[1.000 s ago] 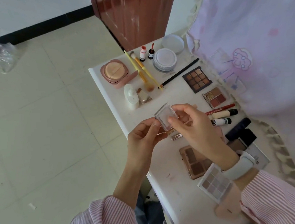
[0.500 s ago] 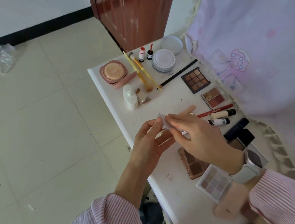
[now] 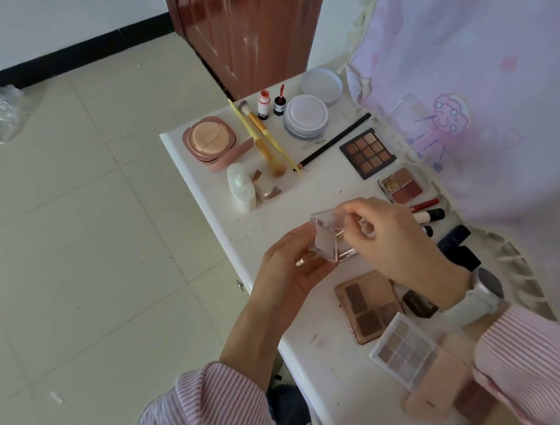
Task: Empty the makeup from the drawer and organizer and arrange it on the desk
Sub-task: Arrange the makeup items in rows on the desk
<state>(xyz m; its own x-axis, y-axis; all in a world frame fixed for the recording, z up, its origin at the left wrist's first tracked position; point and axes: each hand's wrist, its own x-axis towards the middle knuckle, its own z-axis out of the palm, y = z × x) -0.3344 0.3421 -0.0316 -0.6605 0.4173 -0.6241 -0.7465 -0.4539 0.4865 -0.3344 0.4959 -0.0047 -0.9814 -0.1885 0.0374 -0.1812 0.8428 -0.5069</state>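
A small clear plastic compact (image 3: pixel 325 242) with a pale pink pan stands open above the white desk (image 3: pixel 326 371). My left hand (image 3: pixel 291 279) grips its base from below. My right hand (image 3: pixel 392 236) pinches the raised clear lid from the right. Makeup lies spread over the desk: a pink cushion compact (image 3: pixel 211 142), yellow brushes (image 3: pixel 261 136), a dark nine-pan palette (image 3: pixel 367 153), a four-pan palette (image 3: pixel 402 185), a brown palette (image 3: pixel 369 306) and a pale nine-pan palette (image 3: pixel 404 350).
A white bottle (image 3: pixel 242 188), two small red bottles (image 3: pixel 271 104), round white jars (image 3: pixel 306 117), a black pencil (image 3: pixel 333 141) and lipsticks (image 3: pixel 429 209) sit on the desk. A lilac curtain (image 3: pixel 481 93) hangs at the right, a brown door (image 3: pixel 249 28) behind. Tiled floor lies left.
The compact was held flat, then tipped on edge half a second ago. Now its lid is lifted open by my right hand while my left hand holds the base.
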